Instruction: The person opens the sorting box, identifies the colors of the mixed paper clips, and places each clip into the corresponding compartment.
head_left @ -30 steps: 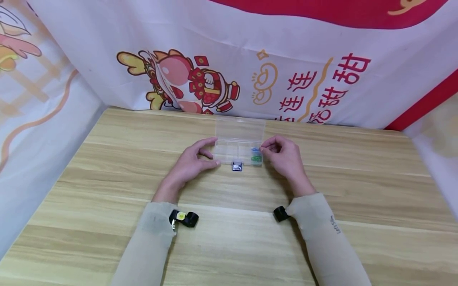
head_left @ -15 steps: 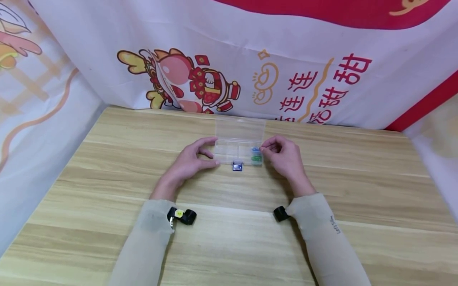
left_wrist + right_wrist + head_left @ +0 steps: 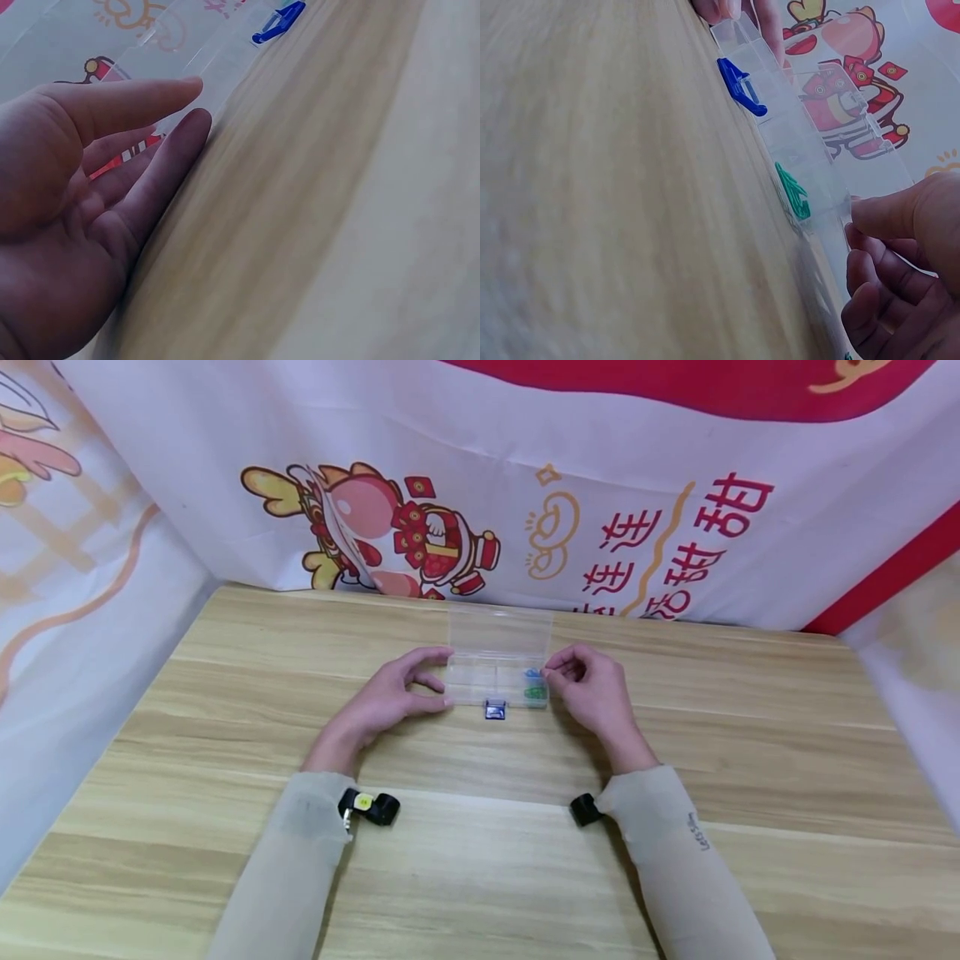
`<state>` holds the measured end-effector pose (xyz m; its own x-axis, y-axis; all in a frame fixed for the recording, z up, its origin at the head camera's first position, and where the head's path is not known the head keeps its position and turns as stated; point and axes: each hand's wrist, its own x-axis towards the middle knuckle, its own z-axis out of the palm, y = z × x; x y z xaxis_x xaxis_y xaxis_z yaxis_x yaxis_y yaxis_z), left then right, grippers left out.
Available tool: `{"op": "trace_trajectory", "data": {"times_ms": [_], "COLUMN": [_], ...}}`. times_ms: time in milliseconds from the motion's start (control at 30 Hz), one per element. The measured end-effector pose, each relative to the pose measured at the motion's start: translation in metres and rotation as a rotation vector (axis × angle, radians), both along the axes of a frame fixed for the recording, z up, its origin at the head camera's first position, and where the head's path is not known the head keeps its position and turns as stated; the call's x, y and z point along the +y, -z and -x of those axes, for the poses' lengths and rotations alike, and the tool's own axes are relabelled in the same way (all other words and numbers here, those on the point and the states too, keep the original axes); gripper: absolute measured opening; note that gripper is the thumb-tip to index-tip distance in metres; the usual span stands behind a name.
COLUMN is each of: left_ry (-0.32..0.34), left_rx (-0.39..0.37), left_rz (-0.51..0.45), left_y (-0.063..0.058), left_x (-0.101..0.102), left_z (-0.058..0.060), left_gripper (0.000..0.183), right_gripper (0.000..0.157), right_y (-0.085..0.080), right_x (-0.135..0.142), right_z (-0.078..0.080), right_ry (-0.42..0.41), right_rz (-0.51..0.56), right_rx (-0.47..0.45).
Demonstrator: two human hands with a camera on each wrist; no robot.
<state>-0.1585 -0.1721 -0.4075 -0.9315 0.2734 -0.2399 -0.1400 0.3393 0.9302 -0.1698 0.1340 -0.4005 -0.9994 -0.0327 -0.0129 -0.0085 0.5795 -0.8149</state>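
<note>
A clear plastic compartment box (image 3: 474,675) lies on the table, its clear lid (image 3: 500,631) raised at the back and a blue latch (image 3: 495,710) hanging down in front. Green looped pieces (image 3: 535,692), much like paper clips, fill the front right compartment; small blue pieces (image 3: 532,673) lie just behind them. My left hand (image 3: 386,697) spans the box's left end, thumb at the front corner and forefinger towards the back. At the opposite end, the thumb and forefinger of my right hand (image 3: 592,685) pinch the end wall, other fingers curled. The right forefinger's tip is partly hidden.
The wooden table (image 3: 480,877) stretches out on both sides and in front of the box. Close behind the lid hangs a white printed cloth (image 3: 337,410), with another patterned cloth (image 3: 82,693) along the left side. Black wrist cameras (image 3: 386,809) sit on both sleeves.
My left forearm has swung slightly outward to the left, and the left thumb has slipped a little towards the box's corner. The right hand and the box stay in place.
</note>
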Motion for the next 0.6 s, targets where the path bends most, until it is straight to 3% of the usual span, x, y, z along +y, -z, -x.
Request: {"op": "trace_trajectory", "data": {"times_ms": [600], "left_ry": [-0.021], "left_rx": [0.030], "left_rz": [0.033], "left_y": [0.0034], "left_x": [0.0044], "left_z": [-0.0030], "left_gripper": [0.077], "right_gripper": [0.006], "right_y": [-0.0013], "right_x": [-0.0004], "right_z": [-0.0038], "right_ry": [0.012], "right_rz": [-0.001], "right_rx": [-0.007]}}
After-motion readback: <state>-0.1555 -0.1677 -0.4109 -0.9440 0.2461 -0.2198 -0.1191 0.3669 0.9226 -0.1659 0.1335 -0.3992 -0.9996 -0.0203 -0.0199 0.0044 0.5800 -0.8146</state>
